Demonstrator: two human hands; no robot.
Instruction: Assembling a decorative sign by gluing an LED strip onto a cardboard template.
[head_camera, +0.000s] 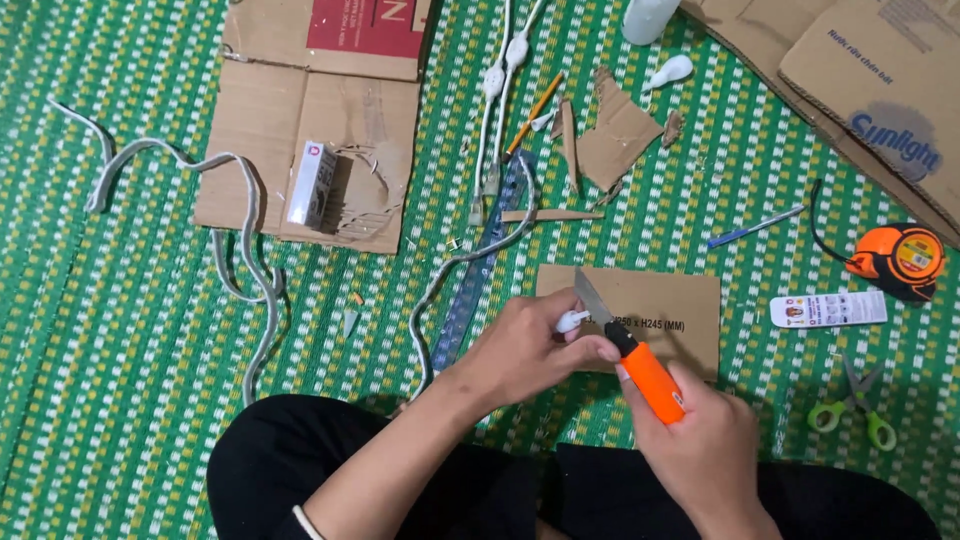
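My right hand (705, 450) grips an orange utility knife (648, 378) with its blade (592, 298) extended up and to the left. My left hand (530, 345) pinches a small white plastic piece (571, 321), holding it against the blade's edge. Both hands hover over a rectangular piece of brown cardboard (680, 305) lying on the green and white woven mat (120, 340). My legs in black trousers fill the bottom of the view.
A grey cable (250, 270) snakes across the left. Nearby lie a clear ruler (480, 270), cardboard scraps (620, 135), a small white box (312, 183) on flattened cardboard, a pencil (533, 113), a blue pen (755, 227), an orange tape measure (900, 260), a white tube (828, 309) and green scissors (855, 410).
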